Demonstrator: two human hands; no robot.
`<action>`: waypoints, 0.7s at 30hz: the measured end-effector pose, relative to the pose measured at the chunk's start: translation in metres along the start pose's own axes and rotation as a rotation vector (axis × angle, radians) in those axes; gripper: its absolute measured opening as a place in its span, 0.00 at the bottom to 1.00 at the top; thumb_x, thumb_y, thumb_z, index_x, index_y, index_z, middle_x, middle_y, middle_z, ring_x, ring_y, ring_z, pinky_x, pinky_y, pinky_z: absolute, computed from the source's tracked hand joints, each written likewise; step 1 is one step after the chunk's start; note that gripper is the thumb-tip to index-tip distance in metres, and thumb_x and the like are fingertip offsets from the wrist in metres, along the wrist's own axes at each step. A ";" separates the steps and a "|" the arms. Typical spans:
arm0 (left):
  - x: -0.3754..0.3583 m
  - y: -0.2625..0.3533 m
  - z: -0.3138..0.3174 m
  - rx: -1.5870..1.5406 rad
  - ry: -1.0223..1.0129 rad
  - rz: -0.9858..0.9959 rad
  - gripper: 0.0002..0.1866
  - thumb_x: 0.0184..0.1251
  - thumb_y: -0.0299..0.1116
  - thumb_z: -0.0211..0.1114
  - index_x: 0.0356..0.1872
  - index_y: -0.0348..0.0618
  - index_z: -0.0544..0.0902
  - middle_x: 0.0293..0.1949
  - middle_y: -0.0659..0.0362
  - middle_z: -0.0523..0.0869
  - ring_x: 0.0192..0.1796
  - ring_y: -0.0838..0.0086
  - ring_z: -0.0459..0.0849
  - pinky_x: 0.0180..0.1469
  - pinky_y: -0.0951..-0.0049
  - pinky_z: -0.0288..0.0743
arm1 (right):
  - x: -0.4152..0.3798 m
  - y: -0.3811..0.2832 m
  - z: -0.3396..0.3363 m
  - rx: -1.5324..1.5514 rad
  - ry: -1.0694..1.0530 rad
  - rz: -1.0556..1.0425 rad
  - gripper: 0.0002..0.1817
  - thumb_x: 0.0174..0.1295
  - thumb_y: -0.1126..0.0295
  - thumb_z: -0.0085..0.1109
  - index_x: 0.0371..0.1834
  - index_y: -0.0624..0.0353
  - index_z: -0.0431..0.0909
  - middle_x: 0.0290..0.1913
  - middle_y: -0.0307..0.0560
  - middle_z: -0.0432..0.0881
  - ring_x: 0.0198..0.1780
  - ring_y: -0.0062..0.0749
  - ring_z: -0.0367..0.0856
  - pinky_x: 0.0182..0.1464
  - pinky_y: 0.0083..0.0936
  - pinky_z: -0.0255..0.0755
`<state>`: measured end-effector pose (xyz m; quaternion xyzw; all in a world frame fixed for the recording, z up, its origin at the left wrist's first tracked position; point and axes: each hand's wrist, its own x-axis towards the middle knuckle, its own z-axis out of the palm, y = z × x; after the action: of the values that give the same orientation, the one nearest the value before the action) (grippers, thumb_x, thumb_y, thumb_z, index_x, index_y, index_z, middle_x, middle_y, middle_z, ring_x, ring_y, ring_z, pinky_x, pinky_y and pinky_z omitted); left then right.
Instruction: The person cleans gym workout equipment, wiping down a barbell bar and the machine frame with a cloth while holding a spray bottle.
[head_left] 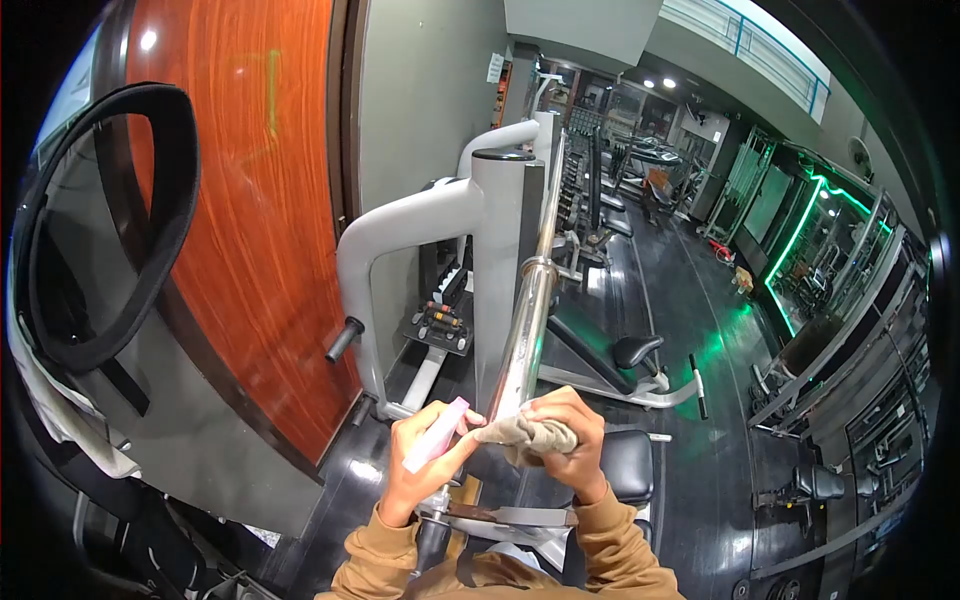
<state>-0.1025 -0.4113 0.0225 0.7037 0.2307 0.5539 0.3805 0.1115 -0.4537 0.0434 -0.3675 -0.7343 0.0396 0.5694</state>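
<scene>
My left hand (418, 452) is closed around a slim pink-and-white object (436, 436), whose exact kind I cannot make out. Its fingertips reach the near edge of a beige cloth (530, 436). My right hand (576, 432) grips that cloth, bunched up, against the near end of a shiny metal barbell (522, 345). The bar runs away from me beside a grey rack upright (498, 270). Part of the bar's end is hidden by the cloth and fingers.
A black padded bench (622, 465) stands below my right hand. Farther off are another bench (590, 345) and dumbbells. To the left are a wooden door panel (240, 200) and a black looped frame (180, 190). Green-lit mirrors and machines line the right.
</scene>
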 end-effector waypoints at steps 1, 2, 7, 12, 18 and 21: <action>0.001 0.000 0.001 -0.004 -0.003 -0.002 0.12 0.61 0.22 0.75 0.45 0.32 0.86 0.36 0.56 0.89 0.35 0.77 0.86 0.39 0.76 0.79 | 0.002 0.006 0.001 0.004 0.049 0.021 0.14 0.54 0.69 0.68 0.42 0.64 0.85 0.41 0.52 0.87 0.43 0.41 0.86 0.49 0.32 0.78; 0.001 0.000 0.001 -0.017 0.001 -0.014 0.13 0.61 0.22 0.75 0.46 0.32 0.86 0.36 0.55 0.89 0.35 0.76 0.86 0.39 0.76 0.80 | 0.004 0.013 0.001 0.008 0.099 0.045 0.13 0.54 0.70 0.69 0.41 0.66 0.84 0.40 0.53 0.86 0.42 0.40 0.85 0.49 0.32 0.77; -0.001 -0.008 0.004 0.050 0.027 0.099 0.16 0.62 0.22 0.75 0.51 0.31 0.84 0.36 0.54 0.88 0.35 0.75 0.86 0.38 0.75 0.80 | 0.016 0.044 0.028 0.030 0.386 0.287 0.12 0.61 0.83 0.62 0.48 0.65 0.82 0.45 0.45 0.85 0.49 0.31 0.84 0.54 0.27 0.76; 0.002 0.009 0.003 -0.036 0.009 -0.092 0.08 0.61 0.23 0.74 0.33 0.30 0.81 0.35 0.53 0.86 0.37 0.75 0.85 0.41 0.73 0.78 | -0.038 -0.008 0.047 0.206 0.438 0.378 0.11 0.65 0.77 0.64 0.50 0.66 0.80 0.52 0.49 0.81 0.52 0.29 0.80 0.57 0.26 0.74; 0.001 -0.011 -0.002 0.025 -0.067 0.063 0.17 0.62 0.22 0.75 0.52 0.33 0.83 0.37 0.55 0.88 0.33 0.76 0.85 0.35 0.76 0.80 | -0.047 0.006 0.065 0.347 0.606 0.382 0.16 0.63 0.76 0.62 0.55 0.65 0.78 0.53 0.46 0.81 0.56 0.30 0.79 0.62 0.28 0.71; 0.002 -0.004 -0.001 0.008 -0.052 0.049 0.17 0.62 0.22 0.75 0.51 0.32 0.83 0.37 0.54 0.88 0.32 0.77 0.85 0.35 0.77 0.80 | -0.044 0.029 0.077 0.631 0.774 0.665 0.17 0.74 0.75 0.53 0.65 0.60 0.73 0.58 0.42 0.81 0.59 0.27 0.79 0.60 0.26 0.74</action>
<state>-0.1022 -0.4076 0.0206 0.7248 0.2056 0.5435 0.3700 0.0625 -0.4305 -0.0328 -0.3783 -0.2721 0.2949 0.8342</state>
